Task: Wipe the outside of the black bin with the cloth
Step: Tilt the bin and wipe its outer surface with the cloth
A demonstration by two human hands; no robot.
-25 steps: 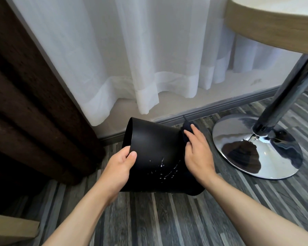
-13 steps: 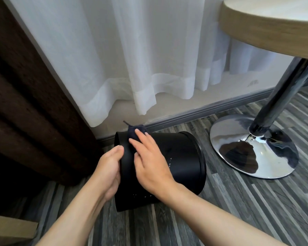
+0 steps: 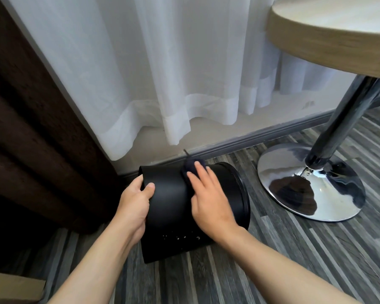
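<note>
While the black bin [image 3: 173,207] lay on its side on the floor [image 3: 294,260] near the wall w/ the white curtain [image 3: 140,73], the left hand [image 3: 134,200] gripped its open rim, thumb curled over the edge. The right hand [image 3: 208,194] pressed the dark cloth [image 3: 193,166] flat on the upper side, fingers straight & slightly spread. Judged mid-wipe. White specks [image 3: 180,238] showed on the near lower side, so next probably: roll bin, bring cloth there.
</note>
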